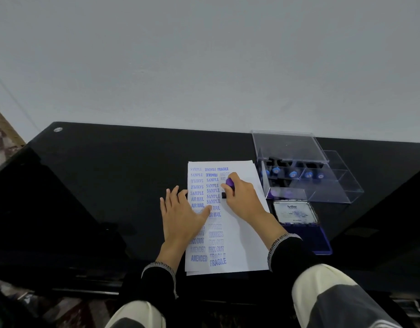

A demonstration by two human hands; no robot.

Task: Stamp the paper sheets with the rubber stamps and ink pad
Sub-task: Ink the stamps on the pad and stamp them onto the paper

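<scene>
Black glass makes up the tabletop (109, 185), whose far edge meets a pale grey wall (204, 55) and whose near edge runs just above the person's knees. Wide bare surface lies to the left of the paper sheets (244, 233), all the way out to the rounded far-left corner; the right side is more crowded. Those sheets form a small, slightly fanned stack near the table's middle, with the top one covered down its left half in blue impressions reading SAMPLE, FRAGILE, AIR MAIL, FAX OUT and AMENDED, while its right half stays white. Just beside the stack's far-right corner stands a clear acrylic stamp box (322, 183) with its lid (289, 145) raised, holding a row of stamps (293, 174) with blue-tipped handles. In front of it, close to the sheets' right edge, lies the open ink pad (308, 235), its silver lid tilted back and the dark blue pad facing up. The left hand (183, 214) lies flat with fingers spread and straight, pressing on the left edge of the stack and partly on the glass. The right hand (242, 197) curls round a purple-handled rubber stamp (229, 187), gripping it with the black base down on the top sheet, just right of the SAMPLE column.
</scene>
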